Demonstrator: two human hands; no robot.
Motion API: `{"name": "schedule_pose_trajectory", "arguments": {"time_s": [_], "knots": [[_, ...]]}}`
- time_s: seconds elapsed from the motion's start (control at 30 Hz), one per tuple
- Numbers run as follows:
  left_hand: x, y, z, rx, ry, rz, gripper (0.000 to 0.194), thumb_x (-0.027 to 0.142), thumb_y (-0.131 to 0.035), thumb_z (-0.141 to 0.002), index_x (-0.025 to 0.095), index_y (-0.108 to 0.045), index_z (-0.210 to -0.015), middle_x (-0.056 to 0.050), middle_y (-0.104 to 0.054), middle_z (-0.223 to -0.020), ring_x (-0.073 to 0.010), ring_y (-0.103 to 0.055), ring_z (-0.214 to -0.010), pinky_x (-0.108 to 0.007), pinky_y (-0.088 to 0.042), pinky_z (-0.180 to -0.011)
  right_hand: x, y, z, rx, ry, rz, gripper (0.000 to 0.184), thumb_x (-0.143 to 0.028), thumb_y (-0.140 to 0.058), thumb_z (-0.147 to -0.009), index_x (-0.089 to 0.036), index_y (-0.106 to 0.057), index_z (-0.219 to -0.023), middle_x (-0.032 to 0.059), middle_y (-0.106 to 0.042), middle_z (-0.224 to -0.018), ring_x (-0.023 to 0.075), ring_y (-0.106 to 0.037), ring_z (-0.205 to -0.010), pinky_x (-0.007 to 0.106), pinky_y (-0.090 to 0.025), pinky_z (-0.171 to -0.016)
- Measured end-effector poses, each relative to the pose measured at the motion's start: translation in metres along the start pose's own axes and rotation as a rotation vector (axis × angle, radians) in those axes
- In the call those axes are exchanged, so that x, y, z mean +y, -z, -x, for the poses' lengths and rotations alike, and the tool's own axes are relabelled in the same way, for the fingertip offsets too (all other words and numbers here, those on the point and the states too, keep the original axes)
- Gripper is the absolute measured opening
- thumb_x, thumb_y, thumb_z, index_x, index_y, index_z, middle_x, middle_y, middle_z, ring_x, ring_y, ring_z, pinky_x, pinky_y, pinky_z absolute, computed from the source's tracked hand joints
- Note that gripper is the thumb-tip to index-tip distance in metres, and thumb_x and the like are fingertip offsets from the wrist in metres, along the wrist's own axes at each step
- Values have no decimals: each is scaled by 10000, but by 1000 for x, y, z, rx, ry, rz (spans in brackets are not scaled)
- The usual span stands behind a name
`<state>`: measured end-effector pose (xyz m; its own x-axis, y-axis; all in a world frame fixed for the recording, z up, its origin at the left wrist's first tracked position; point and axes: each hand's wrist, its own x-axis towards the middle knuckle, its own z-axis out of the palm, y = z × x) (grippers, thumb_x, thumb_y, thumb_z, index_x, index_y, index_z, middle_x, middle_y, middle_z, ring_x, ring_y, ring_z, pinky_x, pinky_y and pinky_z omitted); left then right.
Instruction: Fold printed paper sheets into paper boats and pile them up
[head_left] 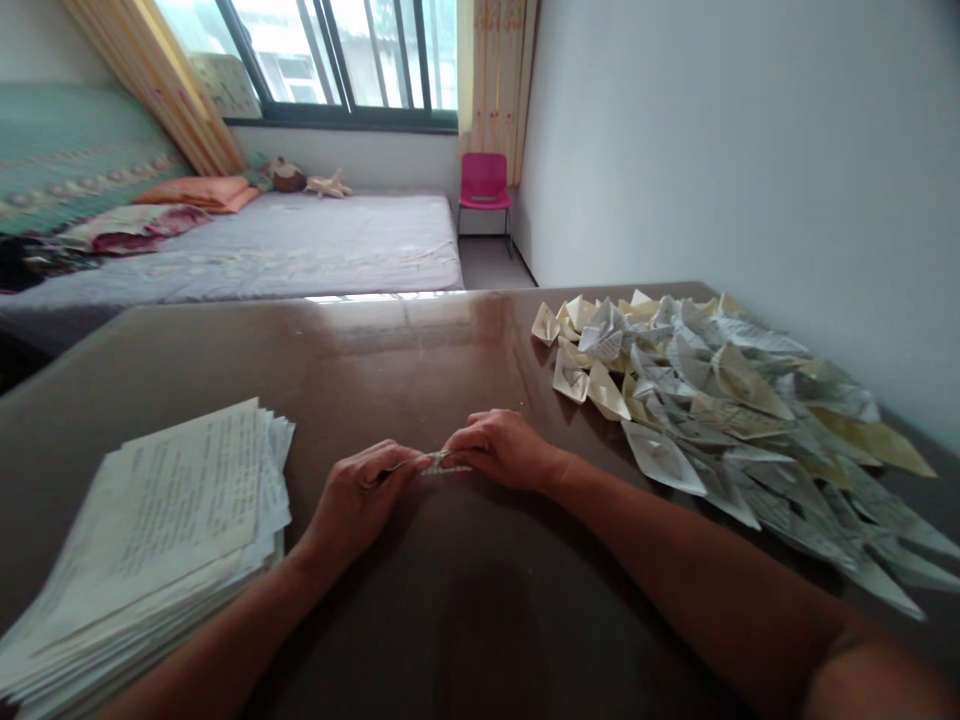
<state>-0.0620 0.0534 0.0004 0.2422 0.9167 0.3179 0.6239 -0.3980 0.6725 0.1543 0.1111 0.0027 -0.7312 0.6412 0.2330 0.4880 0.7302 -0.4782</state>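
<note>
Between my two hands, just above the brown tabletop (360,370), is a small piece of folded paper (442,466) with marks on it. My left hand (375,482) pinches its left end between thumb and fingers. On the right end, my right hand (499,447) is closed in the same way, knuckles up. Much of the paper is hidden by my fingers, so its full shape does not show. Left of my left hand lies a thick stack of written sheets (172,490). A large pile of folded paper boats (690,380) spreads across the right of the table.
Beyond the table's far edge stands a bed (360,235) with orange pillows (199,192) and soft toys (289,175). A pink chair (484,182) is by the curtain (499,80). The white wall (720,150) runs along the right side, close to the boats.
</note>
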Motion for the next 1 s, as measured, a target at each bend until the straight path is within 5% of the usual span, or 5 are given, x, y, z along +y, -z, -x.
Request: {"name": "schedule_pose_trajectory", "arguments": {"time_s": [0.2, 0.37, 0.6, 0.73, 1.0], "knots": [[-11, -1, 1, -93, -17, -113, 159, 327, -575, -879, 234, -699, -916, -8, -657, -891, -130, -628, -773, -225, -477, -709, 3, 5, 3, -16, 15, 37, 197, -432, -596, -874, -278, -700, -940, 3, -687, -833, 160, -579, -835, 246, -391, -687], [-14, 0, 9, -77, 40, -113, 339, 272, -615, -841, 244, -526, -1167, -12, -617, -1002, -123, -613, -735, -248, -507, -671, 18, 12, 5, 36, -131, -106, 556, -388, -826, -623, -240, -555, -1086, 2, -635, -1022, 150, -584, -827, 260, -448, -716], [-9, 2, 12, -92, -2, -80, 106, 252, -519, -902, 221, -526, -1003, -31, -580, -1044, -125, -609, -813, -255, -512, -718, 29, 22, 7, -79, -189, -249, 312, -314, -750, -702, -203, -562, -924, -30, -615, -802, 105, -572, -644, 216, -430, -601], [-14, 0, 11, -41, 38, -105, 193, 264, -537, -901, 237, -519, -1091, -10, -597, -965, -112, -608, -728, -250, -520, -683, 31, 20, 6, -29, -237, -302, 105, -266, -624, -813, -172, -621, -860, -31, -615, -650, 101, -566, -588, 198, -409, -566], [-5, 1, 16, -80, -217, -223, 270, 199, -465, -928, 247, -500, -1191, -82, -470, -1303, -122, -629, -894, -277, -543, -769, 15, 23, 3, 11, -265, -89, 141, -201, -607, -788, -203, -738, -840, 8, -731, -753, 132, -651, -671, 214, -426, -626]]}}
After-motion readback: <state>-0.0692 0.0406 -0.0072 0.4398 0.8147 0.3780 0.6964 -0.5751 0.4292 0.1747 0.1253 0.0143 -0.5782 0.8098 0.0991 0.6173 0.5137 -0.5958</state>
